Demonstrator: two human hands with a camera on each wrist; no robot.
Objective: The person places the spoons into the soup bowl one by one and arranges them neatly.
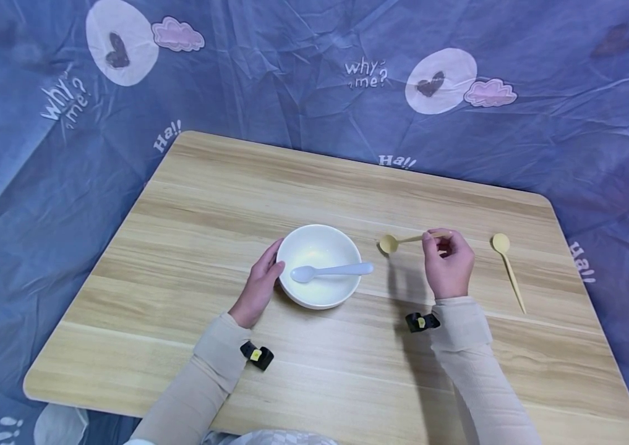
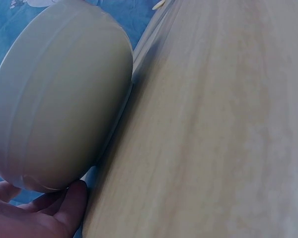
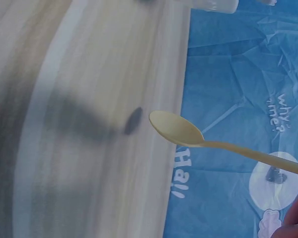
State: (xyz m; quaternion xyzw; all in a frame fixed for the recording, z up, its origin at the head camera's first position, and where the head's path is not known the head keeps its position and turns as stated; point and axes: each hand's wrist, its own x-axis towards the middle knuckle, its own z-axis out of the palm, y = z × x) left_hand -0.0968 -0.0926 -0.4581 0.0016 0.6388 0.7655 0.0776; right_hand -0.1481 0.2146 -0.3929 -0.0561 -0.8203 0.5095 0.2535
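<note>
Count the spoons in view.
3: a pale spoon resting in the white bowl, a yellow spoon held by the right hand, and another yellow spoon on the table, right of that hand.

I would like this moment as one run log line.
left hand holds white bowl | right hand holds yellow spoon above table | pale blue spoon rests in bowl | second yellow spoon lies on table

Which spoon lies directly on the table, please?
The yellow spoon furthest right; the other yellow one is in the right hand, the pale one in the bowl.
</note>
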